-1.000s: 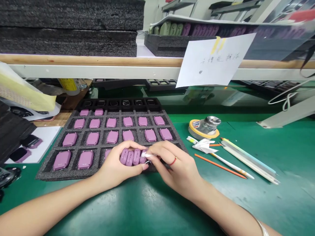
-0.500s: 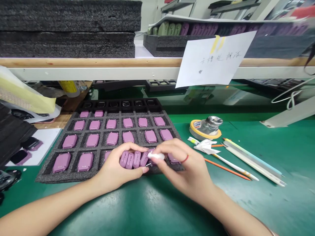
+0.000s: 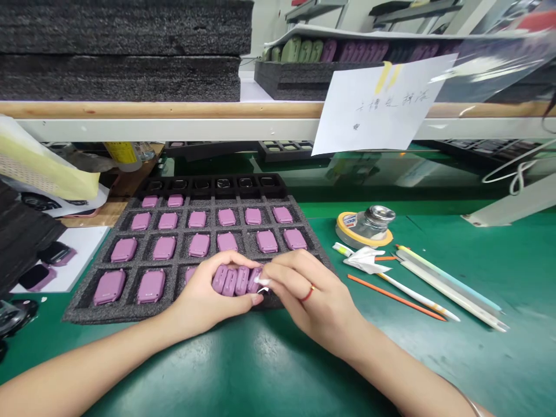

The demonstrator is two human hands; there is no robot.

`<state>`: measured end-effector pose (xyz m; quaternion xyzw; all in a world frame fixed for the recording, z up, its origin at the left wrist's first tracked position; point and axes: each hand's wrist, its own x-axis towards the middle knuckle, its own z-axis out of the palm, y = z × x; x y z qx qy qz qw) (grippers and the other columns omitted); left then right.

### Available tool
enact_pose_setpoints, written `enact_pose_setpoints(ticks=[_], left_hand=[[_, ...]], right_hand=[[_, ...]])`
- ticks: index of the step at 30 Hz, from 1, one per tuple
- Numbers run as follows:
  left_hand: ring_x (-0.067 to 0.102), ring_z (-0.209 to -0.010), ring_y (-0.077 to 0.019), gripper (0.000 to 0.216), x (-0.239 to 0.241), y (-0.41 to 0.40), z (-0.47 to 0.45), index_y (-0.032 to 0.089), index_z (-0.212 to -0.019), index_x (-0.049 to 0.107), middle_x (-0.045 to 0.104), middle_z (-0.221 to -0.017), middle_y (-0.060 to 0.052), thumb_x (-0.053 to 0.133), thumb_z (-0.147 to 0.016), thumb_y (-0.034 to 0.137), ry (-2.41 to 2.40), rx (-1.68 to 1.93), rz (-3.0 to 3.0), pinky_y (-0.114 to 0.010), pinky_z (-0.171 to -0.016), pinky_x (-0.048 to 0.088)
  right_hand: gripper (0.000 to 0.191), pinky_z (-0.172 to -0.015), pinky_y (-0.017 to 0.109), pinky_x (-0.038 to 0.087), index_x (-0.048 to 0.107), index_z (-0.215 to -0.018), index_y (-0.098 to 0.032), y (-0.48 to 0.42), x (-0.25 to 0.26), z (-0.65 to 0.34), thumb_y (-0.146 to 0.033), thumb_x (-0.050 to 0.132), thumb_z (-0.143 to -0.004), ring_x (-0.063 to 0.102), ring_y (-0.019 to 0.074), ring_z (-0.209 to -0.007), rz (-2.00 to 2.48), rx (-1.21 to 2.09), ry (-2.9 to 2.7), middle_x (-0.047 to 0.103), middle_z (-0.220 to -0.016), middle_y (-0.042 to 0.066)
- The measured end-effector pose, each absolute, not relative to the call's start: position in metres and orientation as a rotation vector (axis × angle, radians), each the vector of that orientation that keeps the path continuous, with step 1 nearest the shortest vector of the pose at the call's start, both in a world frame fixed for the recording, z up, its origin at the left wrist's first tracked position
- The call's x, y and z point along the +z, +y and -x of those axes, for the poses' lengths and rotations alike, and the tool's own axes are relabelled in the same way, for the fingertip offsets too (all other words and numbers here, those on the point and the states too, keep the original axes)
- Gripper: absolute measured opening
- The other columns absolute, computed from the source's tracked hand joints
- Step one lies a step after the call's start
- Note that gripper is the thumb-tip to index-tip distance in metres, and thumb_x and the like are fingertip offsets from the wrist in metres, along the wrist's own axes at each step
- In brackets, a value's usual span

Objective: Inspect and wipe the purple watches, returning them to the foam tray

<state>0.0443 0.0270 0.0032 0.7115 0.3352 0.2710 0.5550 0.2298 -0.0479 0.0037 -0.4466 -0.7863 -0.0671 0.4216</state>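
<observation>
My left hand (image 3: 204,289) is shut around a row of ridged purple pieces (image 3: 237,281), and I cannot tell whether they are separate. It rests over the front row of a grey foam tray (image 3: 99,310), whose pockets hold several purple rounded-rectangular cases, such as the one at front left (image 3: 109,287). My right hand (image 3: 308,295) pinches a small white wipe (image 3: 262,281) against the right end of that row. A thin metal tip (image 3: 261,290) shows just below it. The hands hide the tray's front right pockets.
A glass bottle (image 3: 376,221) stands on a yellow tape roll (image 3: 347,229) to the right, near crumpled tissue (image 3: 366,260) and several long sticks (image 3: 447,288). A shelf edge (image 3: 174,110) runs overhead, carrying stacked black foam sheets (image 3: 121,52) and a hanging paper note (image 3: 377,104).
My right hand has moved left and down since half a second ago, bringing the white wipe back against the purple row. My left hand has stayed in nearly the same place.
</observation>
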Motion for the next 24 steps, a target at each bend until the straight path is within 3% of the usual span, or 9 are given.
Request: enact_pose_setpoints(ticks=[14,17,20,24], left_hand=[[0.069,-0.097,-0.0208,0.032,0.002,0.027,-0.042,0.022,-0.099,0.067,0.074,-0.103,-0.002,0.083,-0.071,0.024,0.78,0.629,-1.704,-0.038,-0.095,0.051],[0.069,-0.102,-0.0226,0.033,0.002,0.027,-0.041,0.022,-0.102,0.067,0.073,-0.11,-0.005,0.082,-0.073,0.026,0.761,0.607,-1.668,-0.043,-0.1,0.05],[0.068,-0.11,-0.0246,0.033,0.002,0.026,-0.041,0.021,-0.104,0.067,0.072,-0.12,-0.007,0.082,-0.074,0.025,0.724,0.593,-1.613,-0.046,-0.106,0.047],[0.069,-0.108,-0.0245,0.033,0.003,0.025,-0.042,0.021,-0.102,0.067,0.073,-0.119,-0.007,0.082,-0.073,0.024,0.732,0.605,-1.621,-0.046,-0.106,0.047]], right_hand=[[0.014,-0.071,0.031,0.058,0.065,-0.098,-0.02,-0.044,0.005,-0.232,-0.01,0.055,-0.097,0.066,0.0172,-0.079,1.105,-0.153,-1.933,0.072,-0.086,0.005],[0.011,-0.073,0.031,0.059,0.068,-0.096,-0.021,-0.041,0.005,-0.244,-0.012,0.062,-0.094,0.067,0.0158,-0.077,1.221,0.018,-1.69,0.072,-0.086,0.004],[0.012,-0.072,0.029,0.062,0.069,-0.106,-0.023,-0.041,0.005,-0.254,-0.024,0.062,-0.096,0.069,0.015,-0.078,1.269,0.321,-1.376,0.07,-0.092,0.004],[0.014,-0.076,0.029,0.065,0.061,-0.103,-0.024,-0.046,0.002,-0.252,-0.03,0.068,-0.093,0.076,0.0157,-0.079,1.144,0.603,-1.22,0.073,-0.095,0.003]])
